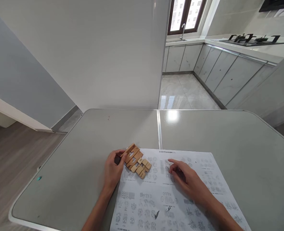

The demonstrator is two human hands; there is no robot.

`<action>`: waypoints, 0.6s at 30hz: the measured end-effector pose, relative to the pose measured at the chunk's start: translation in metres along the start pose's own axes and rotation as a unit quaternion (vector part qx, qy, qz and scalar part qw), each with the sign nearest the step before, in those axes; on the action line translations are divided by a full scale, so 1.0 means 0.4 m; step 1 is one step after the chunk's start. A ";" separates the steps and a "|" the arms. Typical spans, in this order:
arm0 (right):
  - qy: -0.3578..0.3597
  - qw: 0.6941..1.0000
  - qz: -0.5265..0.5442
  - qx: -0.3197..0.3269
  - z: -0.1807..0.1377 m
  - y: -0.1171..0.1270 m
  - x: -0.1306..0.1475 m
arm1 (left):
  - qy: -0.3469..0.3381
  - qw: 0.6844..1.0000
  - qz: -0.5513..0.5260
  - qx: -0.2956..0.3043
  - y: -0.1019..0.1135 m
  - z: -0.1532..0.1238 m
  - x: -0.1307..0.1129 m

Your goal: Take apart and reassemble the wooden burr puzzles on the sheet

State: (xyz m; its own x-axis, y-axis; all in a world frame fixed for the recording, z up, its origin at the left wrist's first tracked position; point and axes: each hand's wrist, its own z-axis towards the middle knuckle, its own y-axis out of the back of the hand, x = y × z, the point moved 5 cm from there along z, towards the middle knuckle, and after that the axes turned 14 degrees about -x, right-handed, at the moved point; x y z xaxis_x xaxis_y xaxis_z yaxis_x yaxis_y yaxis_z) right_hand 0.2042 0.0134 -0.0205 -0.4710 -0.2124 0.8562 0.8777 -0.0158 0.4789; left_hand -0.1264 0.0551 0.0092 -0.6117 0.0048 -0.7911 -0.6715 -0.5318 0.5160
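Note:
Several notched wooden puzzle bars (137, 162) lie side by side at the top left corner of a printed sheet of diagrams (171, 199) on a grey table (84, 154). My left hand (113, 171) rests at the sheet's left edge, its thumb and fingers pinching the left end of the bars. My right hand (184, 176) lies on the sheet to the right of the bars, apart from them, fingers loosely stretched and the index finger pointing at a diagram. It holds nothing.
A metal seam (159, 131) runs down the table's middle. A white wall panel (96, 54) stands just behind the table. Beyond it on the right are kitchen cabinets (219, 70), a hob (252, 40) and a window (185, 16). Wooden floor (12, 160) lies to the left.

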 end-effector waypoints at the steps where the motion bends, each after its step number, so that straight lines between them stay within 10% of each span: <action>1: -0.001 1.000 0.000 -0.003 0.000 0.000 -0.001 | 0.016 1.000 -0.008 -0.010 0.006 -0.001 0.003; 6: 0.000 1.000 -0.003 -0.010 0.003 -0.001 -0.006 | 0.070 0.997 -0.040 -0.010 0.018 -0.011 0.018; 18: -0.008 1.000 -0.004 -0.011 0.006 0.007 -0.001 | -0.036 0.998 0.024 0.048 -0.011 -0.012 -0.009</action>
State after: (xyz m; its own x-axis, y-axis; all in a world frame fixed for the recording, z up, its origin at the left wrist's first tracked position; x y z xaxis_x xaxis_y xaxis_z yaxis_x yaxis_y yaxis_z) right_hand 0.2066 0.0157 -0.0192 -0.4796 -0.1974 0.8550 0.8753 -0.0387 0.4821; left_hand -0.1191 0.0534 0.0082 -0.6702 0.0441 -0.7408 -0.6756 -0.4496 0.5844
